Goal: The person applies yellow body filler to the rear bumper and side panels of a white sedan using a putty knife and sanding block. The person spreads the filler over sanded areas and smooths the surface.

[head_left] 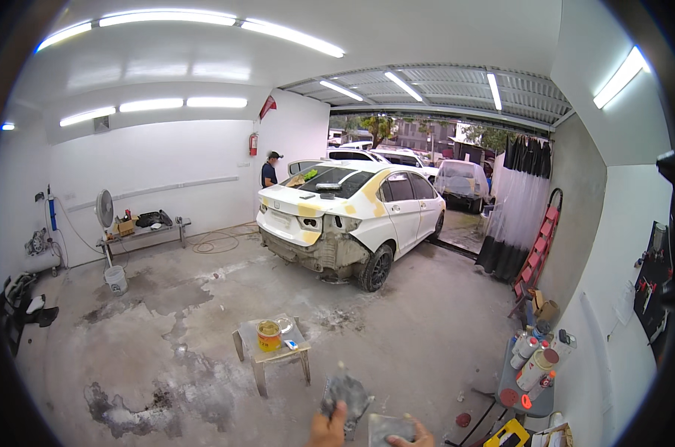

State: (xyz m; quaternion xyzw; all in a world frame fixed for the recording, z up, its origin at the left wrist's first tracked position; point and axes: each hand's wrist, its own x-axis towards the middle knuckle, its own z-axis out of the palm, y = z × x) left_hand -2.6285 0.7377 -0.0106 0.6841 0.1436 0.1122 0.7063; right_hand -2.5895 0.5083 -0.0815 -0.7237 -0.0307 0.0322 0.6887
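Head view: the left hand (328,428) is clamped on a dark plate (345,395), thumb pressed on its smeared grey face, to the near right of the stool (251,339). The right hand (417,435) grips a pale plate (388,428) near its right edge, farther right of the stool — whether the two plates touch, one cannot tell. On the stool sit a yellow tin (269,340), a pale round lid (286,325) and a small blue-and-white tube (291,345). Beyond the stool stands a white car (408,214) with yellowish patches; on the car's far side is a person (269,173) in a dark cap. Well right of the stool, a table (540,407) bears bottles (526,350) — a red ladder (540,244) stands farther back. Left of and beyond the stool, a fan (105,208) stands by a bench (158,230).
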